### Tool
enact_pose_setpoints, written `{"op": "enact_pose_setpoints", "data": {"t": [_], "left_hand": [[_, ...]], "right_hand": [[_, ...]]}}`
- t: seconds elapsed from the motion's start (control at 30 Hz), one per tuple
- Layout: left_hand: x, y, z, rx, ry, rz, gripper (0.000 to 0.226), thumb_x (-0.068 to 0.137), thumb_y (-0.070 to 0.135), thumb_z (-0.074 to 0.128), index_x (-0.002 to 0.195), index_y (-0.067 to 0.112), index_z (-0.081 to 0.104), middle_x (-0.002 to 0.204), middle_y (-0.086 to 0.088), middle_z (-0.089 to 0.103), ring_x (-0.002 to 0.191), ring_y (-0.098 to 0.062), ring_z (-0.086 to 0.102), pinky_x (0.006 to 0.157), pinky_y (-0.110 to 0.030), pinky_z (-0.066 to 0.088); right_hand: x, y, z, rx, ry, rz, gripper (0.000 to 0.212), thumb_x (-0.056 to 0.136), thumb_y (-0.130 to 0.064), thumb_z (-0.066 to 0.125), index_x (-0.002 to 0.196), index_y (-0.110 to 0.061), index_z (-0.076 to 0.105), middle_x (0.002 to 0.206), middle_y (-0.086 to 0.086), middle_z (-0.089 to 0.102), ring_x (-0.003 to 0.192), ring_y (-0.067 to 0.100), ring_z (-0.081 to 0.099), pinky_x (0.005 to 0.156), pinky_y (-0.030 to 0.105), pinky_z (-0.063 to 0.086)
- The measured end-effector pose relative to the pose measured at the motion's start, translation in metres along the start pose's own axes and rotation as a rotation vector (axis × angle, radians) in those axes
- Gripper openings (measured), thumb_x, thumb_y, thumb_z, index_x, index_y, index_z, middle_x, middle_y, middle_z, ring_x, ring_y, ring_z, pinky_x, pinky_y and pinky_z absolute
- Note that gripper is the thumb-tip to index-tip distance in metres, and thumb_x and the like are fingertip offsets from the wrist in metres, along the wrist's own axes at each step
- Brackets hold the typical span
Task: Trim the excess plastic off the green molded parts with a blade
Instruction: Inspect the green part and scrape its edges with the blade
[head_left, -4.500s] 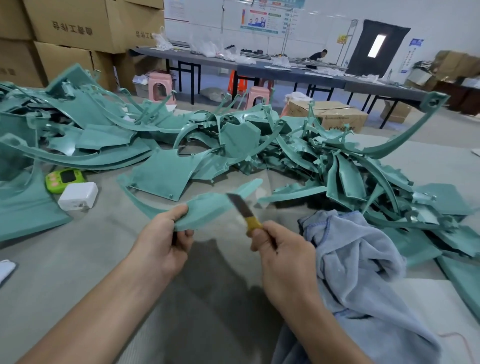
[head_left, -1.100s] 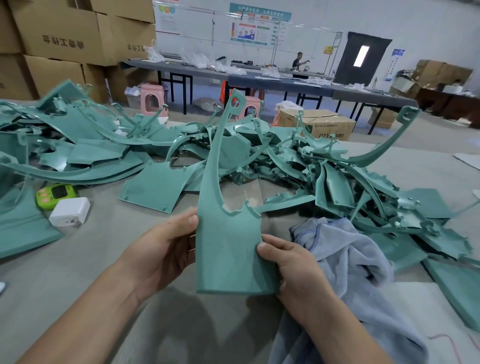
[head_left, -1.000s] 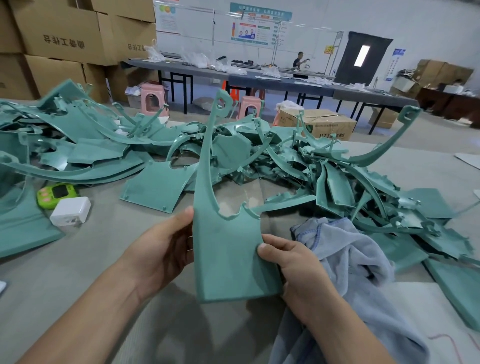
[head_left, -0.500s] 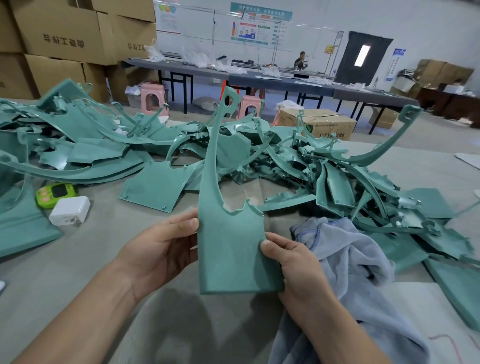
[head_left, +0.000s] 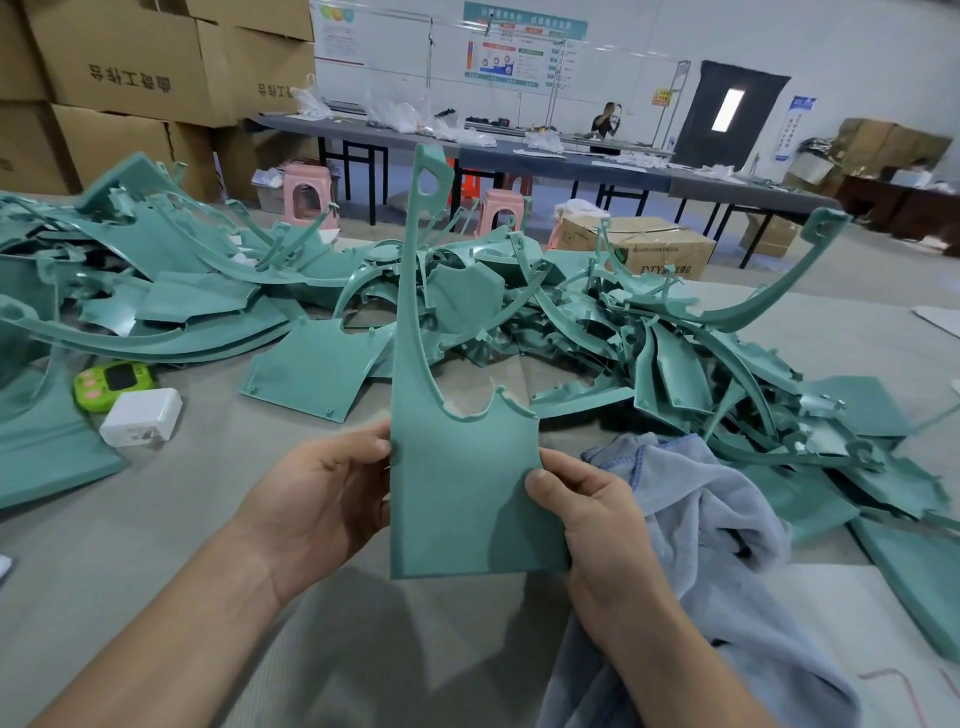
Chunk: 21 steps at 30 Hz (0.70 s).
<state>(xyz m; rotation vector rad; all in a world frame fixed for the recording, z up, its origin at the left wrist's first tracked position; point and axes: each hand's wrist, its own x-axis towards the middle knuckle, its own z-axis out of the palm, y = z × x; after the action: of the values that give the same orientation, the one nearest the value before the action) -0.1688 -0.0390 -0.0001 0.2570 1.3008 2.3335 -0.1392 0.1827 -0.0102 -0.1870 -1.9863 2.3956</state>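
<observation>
I hold one green molded part (head_left: 457, 483) upright in front of me, a flat panel with a long thin arm rising to a holed tip. My left hand (head_left: 322, 493) grips its left edge, thumb on the front. My right hand (head_left: 587, 514) grips its right edge lower down. A thin ragged flash shows along the curved notch at the panel's top. The blade is not visible; the right hand's fingers behind the part are hidden. A big heap of green molded parts (head_left: 519, 312) covers the table behind.
A grey-blue cloth (head_left: 701, 519) lies under my right forearm. A green gadget (head_left: 111, 382) and a white charger (head_left: 143, 415) sit at left. Cardboard boxes (head_left: 130, 78) stack at the back left; long tables (head_left: 571, 161), pink stools and a person stand beyond.
Earlier my right hand held the blade against a part gripped flat in my left. Now both hands hold the part upright, and over the last second it tilted slightly and steadied.
</observation>
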Motion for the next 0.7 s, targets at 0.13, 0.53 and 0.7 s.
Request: {"op": "enact_pose_setpoints", "data": {"t": [0.13,0.53,0.7], "left_hand": [[0.001,0.000,0.002,-0.023,0.037,-0.008,0.045,0.082,0.015,0.046,0.110,0.022,0.080,0.106,0.000,0.076,0.088,-0.012,0.072,0.079,-0.028,0.058],[0.010,-0.006,-0.006,0.076,0.160,-0.053,0.040,0.072,0.018,0.050,0.096,0.017,0.081,0.098,-0.006,0.071,0.080,-0.017,0.063,0.069,-0.029,0.055],[0.009,-0.007,-0.006,0.107,0.172,-0.057,0.042,0.073,0.015,0.046,0.094,0.015,0.082,0.100,-0.008,0.071,0.081,-0.018,0.064,0.076,-0.034,0.050]], "right_hand": [[0.000,0.000,0.000,-0.001,-0.011,-0.008,0.036,0.098,0.000,0.058,0.095,-0.025,0.083,0.101,0.010,0.079,0.089,0.027,0.075,0.085,0.044,0.061],[0.002,0.005,-0.002,-0.006,-0.001,-0.045,0.036,0.098,0.001,0.058,0.098,-0.025,0.083,0.102,0.008,0.079,0.095,0.029,0.075,0.080,0.039,0.061],[0.004,0.009,0.000,0.011,0.020,-0.024,0.037,0.098,0.002,0.057,0.096,-0.024,0.083,0.101,0.009,0.079,0.093,0.028,0.075,0.082,0.039,0.061]]}}
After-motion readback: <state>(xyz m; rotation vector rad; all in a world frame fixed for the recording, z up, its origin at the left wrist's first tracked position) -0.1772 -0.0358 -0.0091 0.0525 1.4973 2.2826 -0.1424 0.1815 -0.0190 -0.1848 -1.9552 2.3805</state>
